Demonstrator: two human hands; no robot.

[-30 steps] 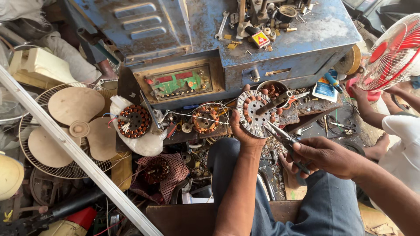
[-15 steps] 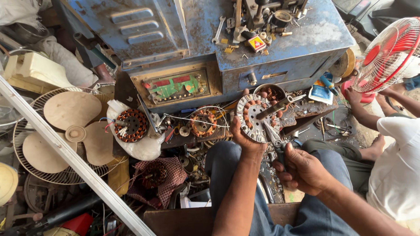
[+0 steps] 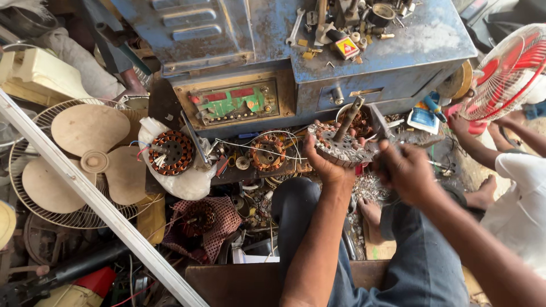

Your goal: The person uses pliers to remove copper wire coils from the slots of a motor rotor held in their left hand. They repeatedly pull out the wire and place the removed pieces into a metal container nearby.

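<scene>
My left hand grips a round grey motor core from below; its steel shaft sticks up and away from me. My right hand is closed in a fist against the core's right edge, wrapped around the dark handles of a plier-like tool whose jaws are hidden behind the fingers. Both hands hover above my lap, in front of a blue metal workbench. Metal shavings lie below the core.
Two copper-wound stators sit under the bench front. A beige fan blade in a wire guard lies left, crossed by a white bar. At right, another person's hands hold a red fan. Tools litter the benchtop.
My left hand tilted the core flatter, so its shaft now points up. My right hand rose from my lap to the core's right edge, and the tool's jaws went out of sight.
</scene>
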